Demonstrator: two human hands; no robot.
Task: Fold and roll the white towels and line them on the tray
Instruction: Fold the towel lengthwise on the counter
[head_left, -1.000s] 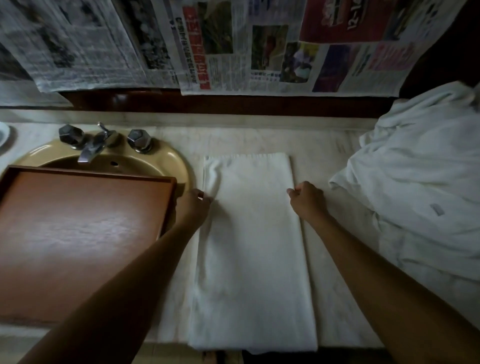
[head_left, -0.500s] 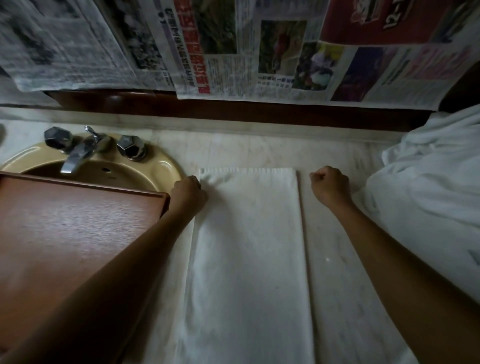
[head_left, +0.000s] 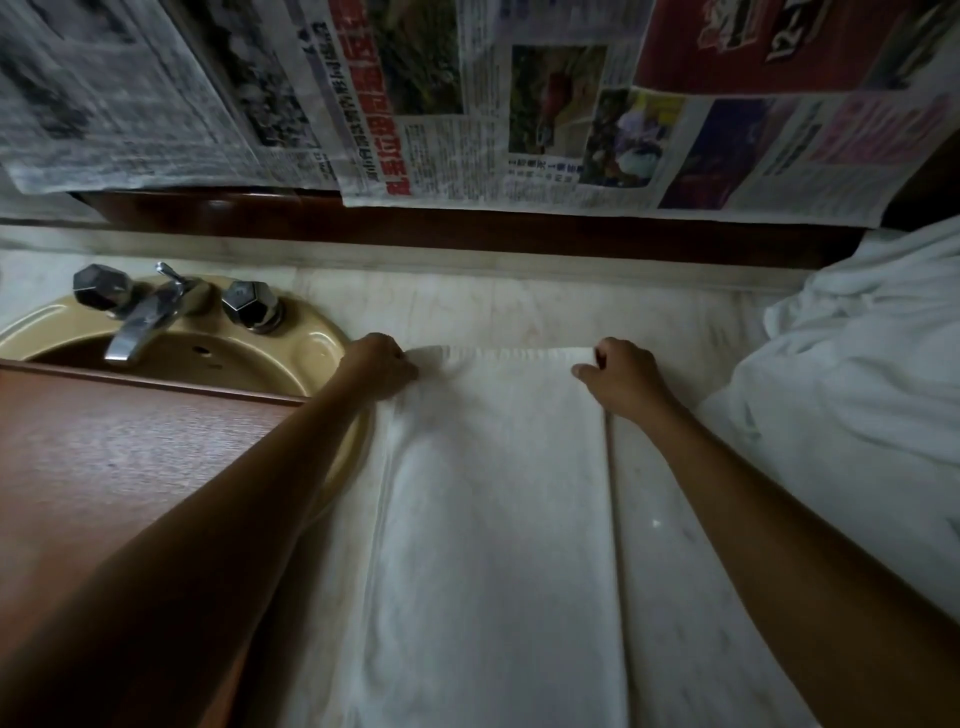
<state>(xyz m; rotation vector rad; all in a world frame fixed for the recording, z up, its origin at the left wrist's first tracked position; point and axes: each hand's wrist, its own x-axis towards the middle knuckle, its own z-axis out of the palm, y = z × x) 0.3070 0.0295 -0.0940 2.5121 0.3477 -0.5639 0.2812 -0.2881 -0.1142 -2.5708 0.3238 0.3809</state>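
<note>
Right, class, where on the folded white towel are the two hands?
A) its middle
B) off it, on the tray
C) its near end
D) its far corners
D: the left hand and right hand each grip a far corner of the towel.

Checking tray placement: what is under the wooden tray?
The wooden tray rests over the yellow sink, whose far rim and faucet show. The basin's near part is covered.

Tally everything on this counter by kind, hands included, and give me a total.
Hands: 2, left hand and right hand
Folded towel: 1
Towel heap: 1, towels inside uncountable
Tray: 1
Sink: 1
Tap handles: 2
Spout: 1
Total: 9
</note>
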